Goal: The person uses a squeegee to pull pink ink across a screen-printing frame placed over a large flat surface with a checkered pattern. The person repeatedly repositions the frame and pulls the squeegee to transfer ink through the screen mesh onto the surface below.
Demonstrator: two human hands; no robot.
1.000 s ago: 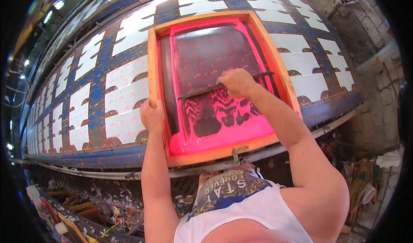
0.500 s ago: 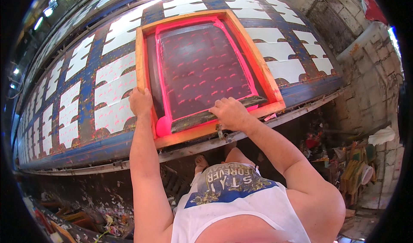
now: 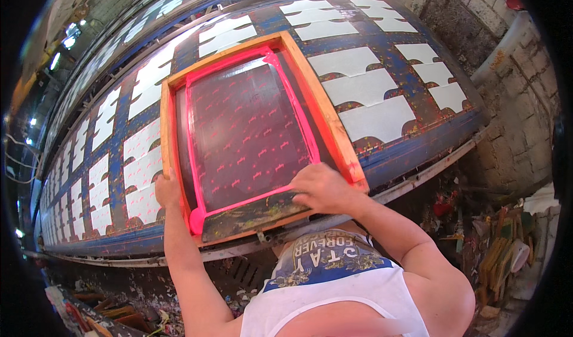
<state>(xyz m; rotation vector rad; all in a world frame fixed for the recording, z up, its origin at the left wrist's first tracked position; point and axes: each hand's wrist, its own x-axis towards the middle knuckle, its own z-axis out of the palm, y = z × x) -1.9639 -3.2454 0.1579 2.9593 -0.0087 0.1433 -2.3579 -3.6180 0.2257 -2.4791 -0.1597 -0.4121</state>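
A wooden-framed printing screen (image 3: 256, 128) lies tilted across the long table, its dark mesh bordered with bright pink ink and marked with rows of small pink motifs. My left hand (image 3: 168, 191) is wrapped round the frame's left rail (image 3: 168, 122) near the close corner. Along the near end of the mesh rests a dark, paint-stained squeegee (image 3: 256, 215). My right hand (image 3: 325, 188) is closed over its right end, which the fingers hide. A blob of pink ink (image 3: 196, 220) sits beside the squeegee's left end.
White cut fabric pieces (image 3: 382, 115) lie in rows on the blue, ink-spotted table (image 3: 430, 135); those on the left (image 3: 142, 176) carry pink prints. A metal rail (image 3: 412, 179) edges the table's near side. Wooden boards (image 3: 500, 259) stack by the brick wall at right.
The view has shifted, so the screen and table appear lower and farther left. More of the squeegee's broad face shows now, and my right hand sits closer to its right end.
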